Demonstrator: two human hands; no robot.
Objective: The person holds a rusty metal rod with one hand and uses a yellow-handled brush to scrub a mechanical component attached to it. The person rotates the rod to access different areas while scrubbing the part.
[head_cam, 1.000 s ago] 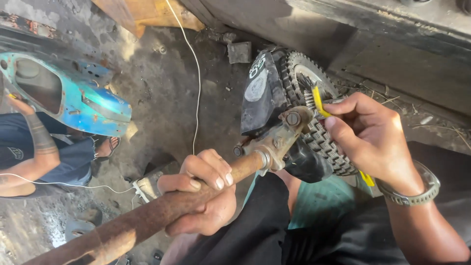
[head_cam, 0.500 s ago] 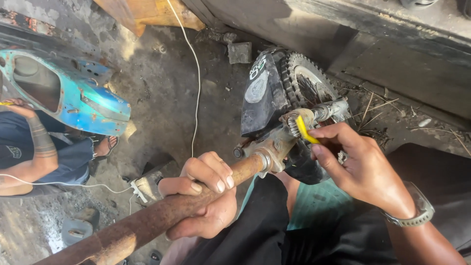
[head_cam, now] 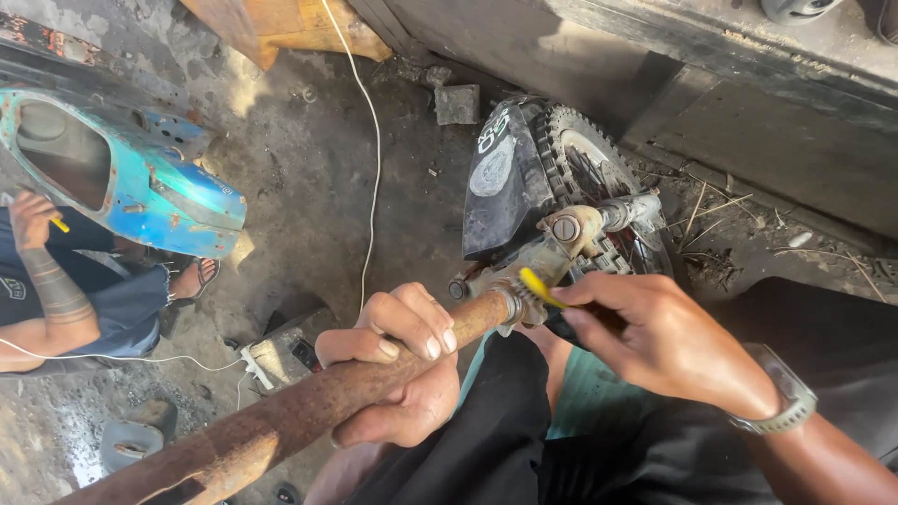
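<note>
My left hand [head_cam: 398, 360] grips a rusty metal tube [head_cam: 281, 425] that runs from the lower left up to a grimy steering bracket [head_cam: 543, 252]. My right hand [head_cam: 655, 341], with a watch on its wrist, holds a yellow-handled wire brush [head_cam: 535, 287] with its bristles against the joint where the tube meets the bracket. Beyond the bracket sit a black mudguard [head_cam: 505, 182] and a knobby tyre [head_cam: 585, 159] of a small wheel.
At the left another person's hand [head_cam: 33, 220] holds a small yellow tool beside a worn blue scooter body panel [head_cam: 131, 178]. A white cable [head_cam: 372, 159] crosses the dirty concrete floor to a power strip [head_cam: 271, 360]. A dark wooden ledge [head_cam: 711, 84] runs along the top right.
My right hand has drawn the brush down from the tyre and the bracket's top bolt to the tube joint. My left hand keeps its grip. The person at left has shifted a hand.
</note>
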